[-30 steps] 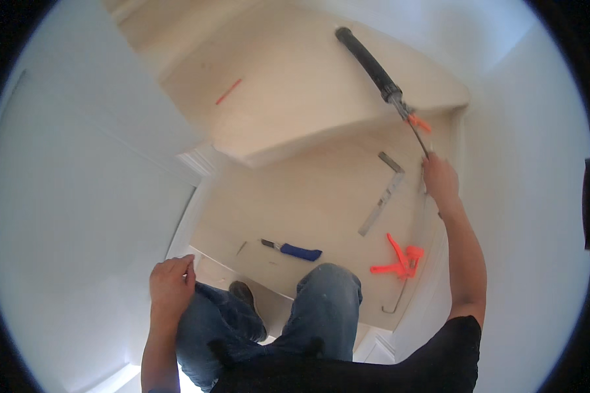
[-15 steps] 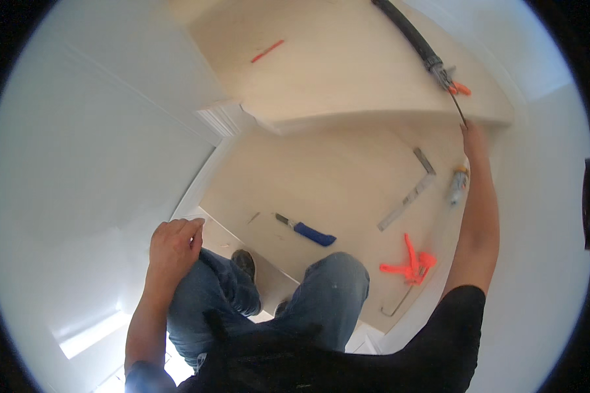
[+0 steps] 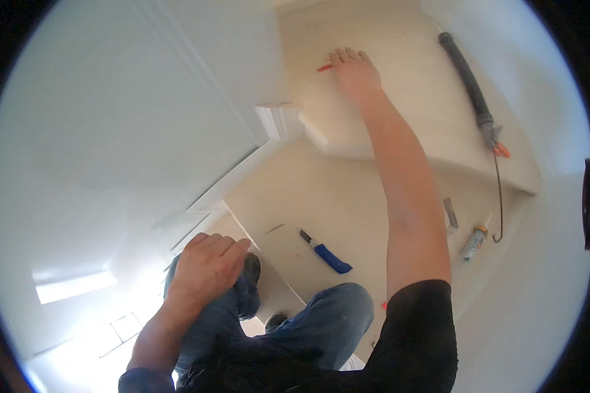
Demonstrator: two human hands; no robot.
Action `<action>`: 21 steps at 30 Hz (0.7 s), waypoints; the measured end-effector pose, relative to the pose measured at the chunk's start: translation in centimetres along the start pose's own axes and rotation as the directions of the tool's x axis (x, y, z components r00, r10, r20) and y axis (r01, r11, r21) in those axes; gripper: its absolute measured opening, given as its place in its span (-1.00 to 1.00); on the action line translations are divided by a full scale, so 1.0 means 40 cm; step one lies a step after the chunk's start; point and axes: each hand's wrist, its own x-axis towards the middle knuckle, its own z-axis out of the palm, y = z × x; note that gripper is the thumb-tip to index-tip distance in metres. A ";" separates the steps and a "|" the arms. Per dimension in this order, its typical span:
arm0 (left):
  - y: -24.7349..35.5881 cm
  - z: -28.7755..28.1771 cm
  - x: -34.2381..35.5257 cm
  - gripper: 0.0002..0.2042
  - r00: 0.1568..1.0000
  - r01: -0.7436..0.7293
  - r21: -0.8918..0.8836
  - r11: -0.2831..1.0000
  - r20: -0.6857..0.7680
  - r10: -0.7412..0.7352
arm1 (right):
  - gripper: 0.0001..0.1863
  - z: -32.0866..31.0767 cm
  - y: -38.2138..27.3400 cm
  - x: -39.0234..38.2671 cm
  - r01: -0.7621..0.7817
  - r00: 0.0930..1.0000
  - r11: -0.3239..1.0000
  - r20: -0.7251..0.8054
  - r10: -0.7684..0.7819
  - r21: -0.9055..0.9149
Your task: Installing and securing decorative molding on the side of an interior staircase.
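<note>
On the upper step, my right hand (image 3: 356,73) is closed over a red pencil (image 3: 324,67), whose one end sticks out beside the fingers. The rest of the pencil is hidden under the hand. My left hand (image 3: 211,265) lies over my left knee with its fingers curled, and nothing shows in it. Nearest to that hand on the lower step is a blue-handled knife (image 3: 332,258). A long black caulking gun (image 3: 467,78) with an orange trigger lies at the right of the upper step, its hooked rod (image 3: 499,190) reaching over the step's edge.
A sealant cartridge (image 3: 474,243) and a metal square (image 3: 450,214), partly behind my right forearm, lie on the lower step. The upper step's edge (image 3: 354,154) crosses the middle. A white panelled wall (image 3: 131,131) stands left, and another white wall (image 3: 537,275) right.
My right hand has left the black caulking gun's rod and moved left onto the red pencil. My right arm now hides most of the orange-red tool. The view has shifted.
</note>
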 end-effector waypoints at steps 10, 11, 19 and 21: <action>-0.023 -0.022 -0.122 -0.69 0.999 -0.054 0.029 0.998 -0.001 0.054 | -0.78 -0.248 -0.173 -0.139 -0.380 0.839 0.892 0.497 0.222 0.244; -0.021 -0.022 -0.124 -0.67 0.990 -0.138 -0.005 0.990 -0.004 0.138 | -0.80 -0.299 -0.229 -0.219 -0.432 0.771 0.860 0.606 0.196 0.272; 0.027 0.064 -0.074 -0.84 0.956 -0.294 -0.144 0.945 -0.067 0.287 | -0.40 -0.505 -0.476 -0.743 -0.590 0.253 0.780 0.965 -0.063 0.206; 0.032 0.084 -0.061 -0.86 0.945 -0.326 -0.164 0.931 -0.081 0.317 | -0.32 -0.490 -0.464 -0.781 -0.611 0.239 0.772 0.970 -0.032 0.176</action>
